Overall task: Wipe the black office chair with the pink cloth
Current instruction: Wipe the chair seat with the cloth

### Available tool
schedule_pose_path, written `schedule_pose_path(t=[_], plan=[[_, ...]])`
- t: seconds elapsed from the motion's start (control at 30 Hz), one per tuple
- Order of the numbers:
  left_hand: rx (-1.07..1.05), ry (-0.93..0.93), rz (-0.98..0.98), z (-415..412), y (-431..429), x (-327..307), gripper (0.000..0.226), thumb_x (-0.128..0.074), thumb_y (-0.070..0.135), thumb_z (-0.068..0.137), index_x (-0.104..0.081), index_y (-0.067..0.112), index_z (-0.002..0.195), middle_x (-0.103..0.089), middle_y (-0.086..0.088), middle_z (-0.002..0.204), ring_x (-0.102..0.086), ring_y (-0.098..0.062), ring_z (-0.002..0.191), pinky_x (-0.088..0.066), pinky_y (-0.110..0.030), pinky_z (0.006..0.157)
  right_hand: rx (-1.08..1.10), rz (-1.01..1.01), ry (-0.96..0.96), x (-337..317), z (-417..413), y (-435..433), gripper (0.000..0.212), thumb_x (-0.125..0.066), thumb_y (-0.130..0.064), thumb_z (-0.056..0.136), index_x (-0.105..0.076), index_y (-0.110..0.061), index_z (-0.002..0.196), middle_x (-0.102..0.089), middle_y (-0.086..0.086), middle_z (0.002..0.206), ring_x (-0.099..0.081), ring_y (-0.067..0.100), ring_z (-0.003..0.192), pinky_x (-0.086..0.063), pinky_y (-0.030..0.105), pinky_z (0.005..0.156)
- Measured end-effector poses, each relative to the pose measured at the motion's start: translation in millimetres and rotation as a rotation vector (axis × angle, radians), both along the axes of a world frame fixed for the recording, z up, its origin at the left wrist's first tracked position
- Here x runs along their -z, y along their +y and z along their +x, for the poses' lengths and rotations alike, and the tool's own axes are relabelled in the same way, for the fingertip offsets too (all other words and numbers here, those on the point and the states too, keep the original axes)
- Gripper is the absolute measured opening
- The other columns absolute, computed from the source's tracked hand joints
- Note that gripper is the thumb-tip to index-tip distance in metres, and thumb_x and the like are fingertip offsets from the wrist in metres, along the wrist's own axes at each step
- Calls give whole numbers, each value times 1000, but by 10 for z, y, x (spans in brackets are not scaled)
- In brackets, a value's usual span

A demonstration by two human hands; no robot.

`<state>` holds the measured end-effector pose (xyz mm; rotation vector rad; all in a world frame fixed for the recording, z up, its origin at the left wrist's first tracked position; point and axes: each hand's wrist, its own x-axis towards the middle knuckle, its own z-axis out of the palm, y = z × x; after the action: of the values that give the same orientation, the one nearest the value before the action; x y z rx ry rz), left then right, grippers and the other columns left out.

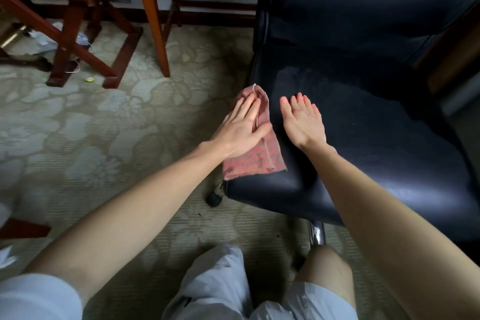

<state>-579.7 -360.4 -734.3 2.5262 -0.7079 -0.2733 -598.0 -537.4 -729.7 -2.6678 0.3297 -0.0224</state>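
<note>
The black office chair [376, 117] fills the right half of the view, its glossy seat facing me and its backrest rising behind. A folded pink cloth [255, 163] lies on the seat's left front edge. My left hand [240, 128] rests flat on top of the cloth, fingers extended and pressing down. My right hand [302, 121] hovers just right of the cloth, above the seat, palm turned up and fingers spread, holding nothing.
A patterned pale carpet [109, 117] covers the floor. Wooden chair and table legs [149, 15] stand at the upper left, with litter under them. A chair caster [214, 199] and chrome post [317, 234] show beneath the seat. My knees [259, 291] are at the bottom.
</note>
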Motion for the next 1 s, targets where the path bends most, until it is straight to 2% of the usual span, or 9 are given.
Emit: schedule_pose_path(t=[0.07,0.2,0.37,0.57,0.73,0.83,1.0], plan=[[43,-26,-3,-257,166,58,84,-34,61,99,5,17,159,18,2,165,18,-12,151,-1,-40,121,6,-27,-7,17,9,-4,70,-10,-55,99,-28,-12,152,-12,5,164,-4,16,151,-1,36,123],[91,-101,-9,-558,335,213,96,-25,72,89,5,13,158,20,0,165,20,-13,150,-3,-40,124,-5,-48,2,26,-38,-1,65,-12,-50,102,-21,-14,155,-9,4,164,-2,15,151,0,34,123],[-26,-36,-71,-279,26,141,78,-31,55,102,4,15,158,15,0,166,17,-13,151,0,-40,125,-10,-35,12,-8,-100,-14,63,-13,-48,103,-17,-14,156,-7,2,164,0,11,151,3,31,123],[-87,47,-75,-18,-67,32,74,-28,50,105,7,13,158,14,-1,166,12,-12,152,1,-35,124,11,-8,17,-64,-55,20,62,-12,-47,103,-18,-15,155,-9,2,164,-1,11,151,2,31,123],[19,-126,-144,-581,243,227,79,-35,50,102,2,6,157,9,-6,166,12,-12,151,4,-28,123,23,-23,10,-46,-57,59,63,-11,-49,103,-19,-14,155,-10,3,164,-3,13,151,1,32,123],[14,-198,-182,-779,300,349,83,-28,55,96,-7,2,156,0,-11,166,7,-13,151,7,-22,121,21,-35,11,-33,-86,60,64,-10,-49,103,-19,-13,155,-10,3,164,-3,13,151,1,32,123],[-126,-10,-147,-373,-14,170,79,-29,58,101,0,13,158,10,-2,167,12,-12,152,4,-33,124,4,-43,9,-46,-118,34,63,-12,-49,103,-18,-15,155,-10,1,164,-2,11,151,2,30,123]])
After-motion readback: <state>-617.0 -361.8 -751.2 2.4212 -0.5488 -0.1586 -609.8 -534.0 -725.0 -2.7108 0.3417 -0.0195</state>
